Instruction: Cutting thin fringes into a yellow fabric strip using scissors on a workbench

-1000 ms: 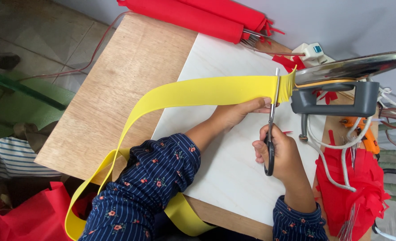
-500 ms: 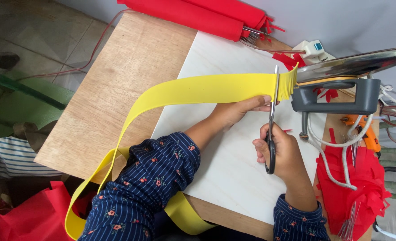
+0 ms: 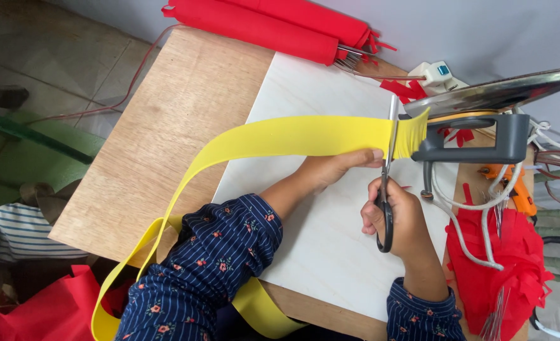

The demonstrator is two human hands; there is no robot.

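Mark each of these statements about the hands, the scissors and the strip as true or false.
1. The right hand holds black-handled scissors. True.
2. The strip being cut is red. False: the strip is yellow.
3. The left hand lies along the strip's lower edge beside the blades. True.
4. The strip's right end is uncut. False: it is already slit into a fringe.
5. The red rolls lie at the table's far edge. True.
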